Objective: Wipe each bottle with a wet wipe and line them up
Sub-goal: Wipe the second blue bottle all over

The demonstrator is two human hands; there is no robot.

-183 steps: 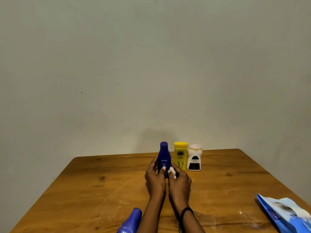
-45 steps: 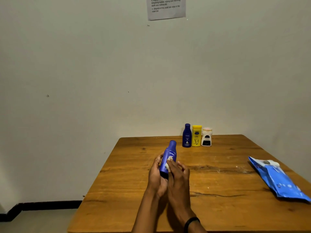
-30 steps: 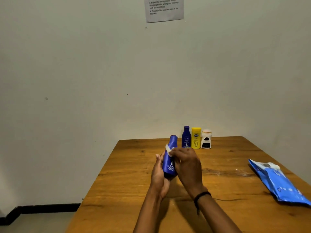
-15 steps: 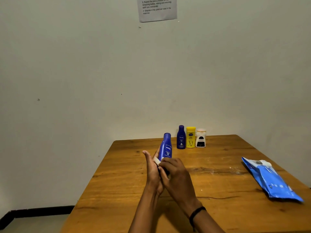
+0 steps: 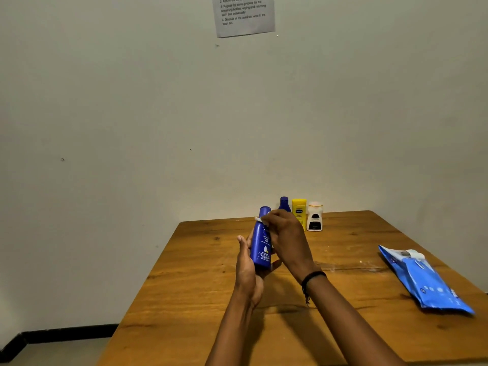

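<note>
Room: plain pale wall with a printed notice [image 5: 244, 15] taped high up; a wooden tabletop [image 5: 200, 299] butts against it.
Tall bottle [image 5: 261, 247]: blue, cap on, held nearly upright above the tabletop, nearer the person than the row.
Left hand [image 5: 247, 270]: wrapped round the bottle's lower body — thumb up one side, fingers behind.
Right hand [image 5: 286, 233]: fingers curled, pinching a small white wipe [image 5: 258, 219] against the bottle's neck just under the cap; a dark band [image 5: 313, 276] sits on the wrist.
Row: small blue bottle [image 5: 284, 203], yellow bottle [image 5: 299, 211] and white bottle [image 5: 314, 216] stand side by side at the far edge by the wall; the right hand hides part of the first two.
Pack [image 5: 427, 281]: blue wipe pack lying flat, well off to the right.
Step in hand: wiping the tall bottle, apparently the last one outside the row.
Next move: probably finish the cap and neck, then stand the bottle just left of the small blue one — base flat, in line with the others, without knocking its neighbour.
Risk: a damp bottle may slip in a one-handed carry.
</note>
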